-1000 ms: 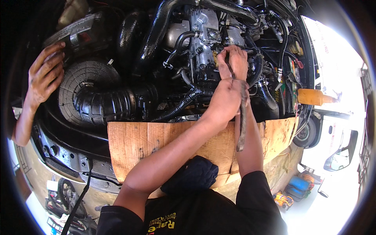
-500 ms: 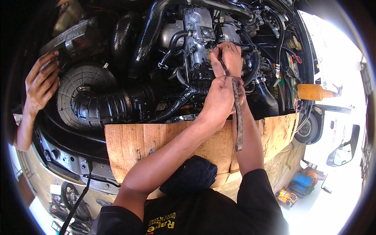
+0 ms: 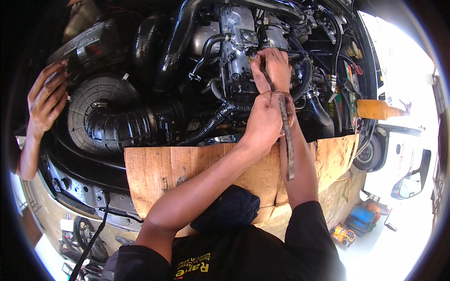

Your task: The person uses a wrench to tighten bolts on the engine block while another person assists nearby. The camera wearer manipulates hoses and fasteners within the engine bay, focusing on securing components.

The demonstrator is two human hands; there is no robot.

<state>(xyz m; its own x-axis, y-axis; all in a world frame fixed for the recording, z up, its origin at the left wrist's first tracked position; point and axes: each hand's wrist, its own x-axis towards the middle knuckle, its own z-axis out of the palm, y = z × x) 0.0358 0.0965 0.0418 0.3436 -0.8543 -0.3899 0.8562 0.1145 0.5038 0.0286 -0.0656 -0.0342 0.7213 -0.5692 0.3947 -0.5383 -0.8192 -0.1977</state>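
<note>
My left hand [image 3: 265, 119] is closed around a long, narrow, grime-covered bar [image 3: 287, 145], whose lower end hangs over my right forearm. Farther in, my right hand [image 3: 276, 70] is bent down beside the silver engine cover [image 3: 236, 35], fingers closed. A dark, narrow length runs from its fingers toward my left hand and looks like the same bar, though the join is hidden. What lies under the right fingertips is hidden too. My wrists nearly cross, the left hand nearer to me.
Another person's hand [image 3: 47, 98] hovers by the round black air filter housing [image 3: 77, 110]. Cardboard [image 3: 154, 168] covers the engine bay's front edge, with a dark cloth [image 3: 229, 208] against it. Black hoses [image 3: 176, 42] surround the engine. A yellow bottle [image 3: 372, 109] lies at the right.
The bar's lower end has swung slightly to the right. My hands keep nearly the same place, and the other person's hand has shifted a little left.
</note>
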